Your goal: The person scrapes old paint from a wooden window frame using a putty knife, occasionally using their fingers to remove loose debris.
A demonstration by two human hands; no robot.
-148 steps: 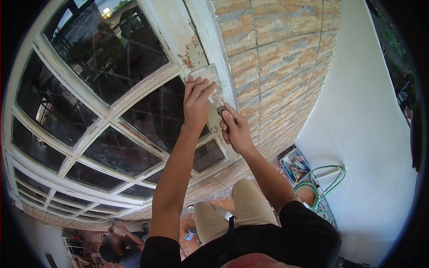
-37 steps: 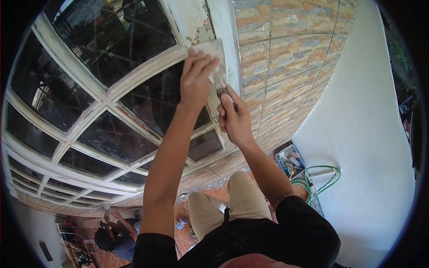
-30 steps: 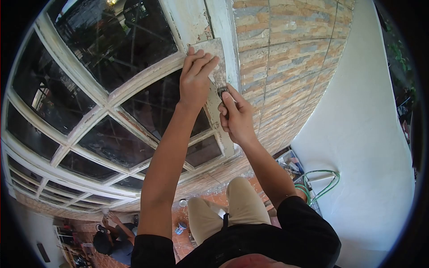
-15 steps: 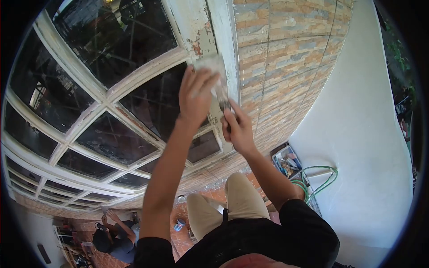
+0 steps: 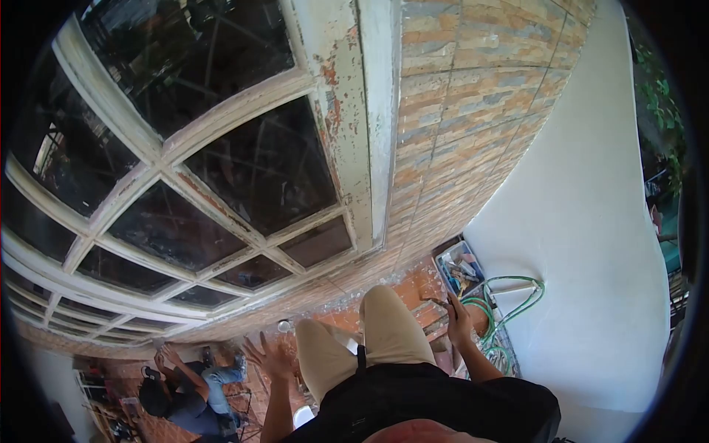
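Stone-clad wall (image 5: 458,103), tan/orange/grey strips, runs down beside the window frame (image 5: 347,133); smooth white wall (image 5: 576,207) on the R side, greenery (image 5: 657,103) past its outer edge. Orange tile floor (image 5: 347,319) below, w/ pale flecks along the wall base.

Window frame fills upper L of view. Off-white paint, worn; rust-brown & greenish patches down the wide upright nearest the stone. Dark glass panes (image 5: 258,166) set btwn the bars, some reflections.

Your L hand (image 5: 269,359): wide open, fingers spread, nothing in it, low to the L of your knees & apart from the frame. Your R hand (image 5: 459,323): partly closed on a scraper (image 5: 437,300), to the R of your knees, well below the frame. Scraper shows thin & dark, approx. sideways, pointing L from the fingers; blade detail too small to read.

Tub (image 5: 443,275) of mixed tools just beyond R hand, near the wall base. Green hose (image 5: 543,292) looped near R hand, by the white wall. Small white cup (image 5: 284,325) on the floor near your L knee. Beige trousers (image 5: 388,317) on you, black top (image 5: 436,399).

Co-worker (image 5: 188,406) lower L, dark cap, grey top, blue jeans, both hands raised near the frame's lower end; grip detail too small to tell.
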